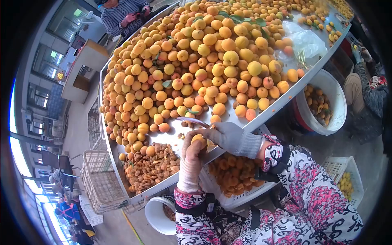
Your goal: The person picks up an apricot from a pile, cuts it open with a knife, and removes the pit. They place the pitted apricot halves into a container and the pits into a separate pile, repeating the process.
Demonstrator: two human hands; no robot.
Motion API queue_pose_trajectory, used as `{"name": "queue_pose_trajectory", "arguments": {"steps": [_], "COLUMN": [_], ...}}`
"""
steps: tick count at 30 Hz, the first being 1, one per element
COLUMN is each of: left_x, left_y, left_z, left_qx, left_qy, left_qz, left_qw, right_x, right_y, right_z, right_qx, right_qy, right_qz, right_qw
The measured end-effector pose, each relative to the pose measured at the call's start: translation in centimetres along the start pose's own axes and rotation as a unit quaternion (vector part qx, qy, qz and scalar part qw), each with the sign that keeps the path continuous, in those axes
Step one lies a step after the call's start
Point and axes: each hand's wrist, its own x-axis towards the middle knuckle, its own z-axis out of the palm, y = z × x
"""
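Note:
My left hand [190, 161], wrapped in white at the wrist, is closed around an orange apricot [199, 141] over the table's front edge. In its grey glove, my right hand [233, 137] grips a small knife [194, 121] with a thin, slightly curved blade pointing left. The knife's handle is hidden by the fingers. Beyond both hands rises a large heap of whole apricots [196, 61] on the metal table [261, 118]. A pile of brown pits [152, 169] lies at the table's near left corner. Below my hands, a white crate [232, 200] holds apricot halves [234, 173].
A white bucket [341, 107] with dark apricot pieces stands right of the table; another white bucket [153, 216] is below left. Plastic crates [100, 179] stand at the left. A clear plastic bag [304, 38] lies on the table. Other people [122, 18] are at the table's sides.

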Motion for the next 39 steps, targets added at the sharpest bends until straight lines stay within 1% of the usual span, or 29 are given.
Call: {"name": "queue_pose_trajectory", "arguments": {"steps": [2, 4, 5, 6, 8, 9, 10, 12, 13, 14, 15, 16, 17, 18, 19, 21, 22, 23, 25, 27, 29, 31, 32, 33, 34, 35, 37, 38, 39], "left_x": [0.0, 0.0, 0.1, 0.2, 0.4, 0.3, 0.2, -1.1, -1.8, -1.6, -0.6, 0.1, 0.5, 0.7, 0.9, 0.9, 0.8, 0.7, 1.0, 1.1, 1.3, 1.1, 1.2, 1.2, 1.1, 1.0, 1.1, 1.3, 1.5], "left_y": [0.0, 0.2, 0.0, -0.2, -0.5, -0.5, -0.2, 1.5, 2.2, 3.3, 2.3, 1.5, 1.0, 1.0, 0.9, 1.0, 1.1, 1.2, 0.7, 0.4, -0.1, 0.0, -0.4, -0.2, 0.1, 0.4, 1.4, 1.3, 1.4], "left_z": [0.1, 0.3, 0.4, 0.5, 0.9, 1.3, 1.7, 3.2, 4.0, 3.9, 2.1, 1.8, 1.7, 1.8, 1.9, 2.0, 2.2, 2.2, 2.0, 2.3, 2.1, 2.6, 2.6, 2.4, 2.3, 2.0, 1.0, 0.3, -0.1], "left_qx": [-0.016, 0.054, 0.054, 0.082, 0.112, 0.17, 0.228, 0.224, 0.205, 0.156, 0.102, 0.036, -0.028, -0.027, -0.044, -0.061, -0.036, -0.011, 0.031, 0.08, 0.083, 0.149, 0.142, 0.143, 0.114, 0.085, -0.005, -0.026, -0.047], "left_qy": [0.002, 0.02, 0.019, 0.032, 0.04, 0.056, 0.07, 0.069, 0.087, 0.089, 0.032, 0.004, -0.026, -0.028, -0.045, -0.061, -0.054, -0.048, -0.043, -0.003, -0.006, 0.026, 0.014, 0.016, 0.021, 0.027, 0.016, 0.011, 0.005], "left_qz": [-0.002, -0.003, -0.004, 0.018, 0.04, 0.091, 0.143, 0.194, 0.211, 0.105, 0.09, 0.108, 0.124, 0.123, 0.123, 0.122, 0.128, 0.134, 0.15, 0.141, 0.15, 0.183, 0.223, 0.224, 0.208, 0.193, 0.167, 0.166, 0.164], "left_qw": [1.0, 0.998, 0.998, 0.996, 0.992, 0.98, 0.961, 0.953, 0.952, 0.978, 0.99, 0.993, 0.992, 0.992, 0.99, 0.989, 0.99, 0.99, 0.987, 0.987, 0.985, 0.971, 0.964, 0.964, 0.971, 0.977, 0.986, 0.986, 0.985], "right_x": [-0.2, -0.1, 0.0, 0.3, 0.7, 0.8, 1.0, 0.9, 1.5, 1.3, 1.1, 1.0, 0.7, 0.3, 0.1, 0.0, 0.3, 0.5, 0.7, 0.3, 0.2, 0.4, 0.4, 0.3, 0.2, 0.1, -0.3, -0.5, -0.7], "right_y": [-0.2, 0.1, 0.4, 1.0, 2.3, 1.9, 1.5, -0.7, -0.5, -0.5, -1.2, -1.1, -0.7, -0.5, -0.5, -0.8, -0.5, 0.0, 0.5, 0.5, 0.2, 0.0, 0.0, 0.1, 0.1, -0.1, -0.9, -0.4, -0.4], "right_z": [0.0, 0.0, 0.1, 0.2, 0.4, 0.0, -0.7, -2.4, -2.8, -3.1, -3.4, -3.2, -2.8, -2.4, -2.0, -1.3, -1.0, -0.9, -0.7, 0.0, 0.0, -0.2, -0.1, -0.1, -0.1, -0.4, -1.4, -1.3, -1.3], "right_qx": [-0.163, -0.182, -0.201, -0.201, -0.293, -0.291, -0.329, -0.371, -0.353, -0.307, -0.261, -0.262, -0.184, -0.103, -0.102, 0.026, 0.091, 0.091, 0.127, 0.124, 0.122, 0.098, 0.098, 0.068, 0.038, 0.039, -0.122, -0.151, -0.148], "right_qy": [0.016, 0.019, 0.021, 0.022, 0.058, 0.064, 0.092, 0.155, 0.206, 0.204, 0.205, 0.205, 0.176, 0.146, 0.147, 0.086, 0.082, 0.082, 0.097, 0.117, 0.135, 0.133, 0.132, 0.124, 0.115, 0.11, 0.074, 0.073, 0.069], "right_qz": [-0.031, -0.011, 0.008, 0.009, -0.046, -0.044, 0.005, 0.072, 0.025, 0.026, 0.03, 0.029, 0.002, -0.025, -0.024, 0.037, 0.055, 0.055, 0.105, 0.091, 0.076, 0.062, 0.061, 0.028, -0.005, -0.007, -0.018, -0.064, -0.068], "right_qw": [0.986, 0.983, 0.979, 0.979, 0.953, 0.954, 0.94, 0.913, 0.912, 0.929, 0.943, 0.943, 0.967, 0.984, 0.984, 0.995, 0.991, 0.991, 0.982, 0.981, 0.98, 0.984, 0.985, 0.99, 0.993, 0.993, 0.99, 0.984, 0.984]}}
